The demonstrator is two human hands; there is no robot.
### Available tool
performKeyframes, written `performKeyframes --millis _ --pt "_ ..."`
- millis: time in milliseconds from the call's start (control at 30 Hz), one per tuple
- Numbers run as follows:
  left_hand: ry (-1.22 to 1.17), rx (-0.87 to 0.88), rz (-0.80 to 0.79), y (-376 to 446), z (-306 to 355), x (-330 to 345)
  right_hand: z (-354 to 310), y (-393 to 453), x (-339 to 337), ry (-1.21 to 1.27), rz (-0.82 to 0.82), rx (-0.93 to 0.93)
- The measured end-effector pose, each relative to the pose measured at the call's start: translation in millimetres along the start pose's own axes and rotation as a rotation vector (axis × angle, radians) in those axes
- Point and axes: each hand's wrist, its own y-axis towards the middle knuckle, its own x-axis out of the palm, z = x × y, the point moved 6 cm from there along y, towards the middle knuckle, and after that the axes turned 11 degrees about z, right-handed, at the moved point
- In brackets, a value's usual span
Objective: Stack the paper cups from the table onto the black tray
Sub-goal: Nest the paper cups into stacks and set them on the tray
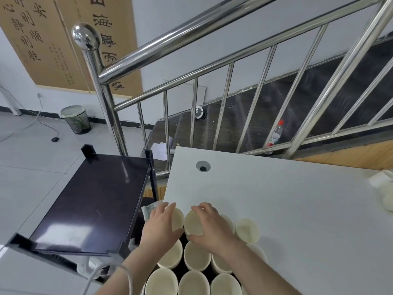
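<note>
Paper cups (pixel 196 256) at table (pixel 276 199) edge, one gripped in each hand (pixel 162 223) (pixel 209 227), beside black tray (pixel 91 201).

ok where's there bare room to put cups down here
The black tray top is bare throughout. The white table is bare from the cable hole across to the items at its right edge. Crowded: the near-left corner, where paper cups cluster under both hands.

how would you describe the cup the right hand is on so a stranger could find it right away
Start at the white table and go to its near left corner, where open paper cups stand packed together. The cup sits in the farthest row, beside the left hand. It alone has the right hand curled over its rim.
</note>
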Motion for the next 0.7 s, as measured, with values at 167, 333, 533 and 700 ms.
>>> performKeyframes --millis 167,333,533,700 --pt "0.030 0.037 -0.011 -1 -3 6 4 1 4 -0.050 0.011 -0.007" --pt "0.027 0.041 -0.014 -1 -5 8 4 1 7 -0.046 0.025 0.010" --pt "0.037 0.036 -0.009 -2 0 4 4 -3 6 -0.028 0.023 0.016" --pt "-0.041 0.103 0.070 -8 38 -11 18 -17 -25 0.000 0.088 0.046"
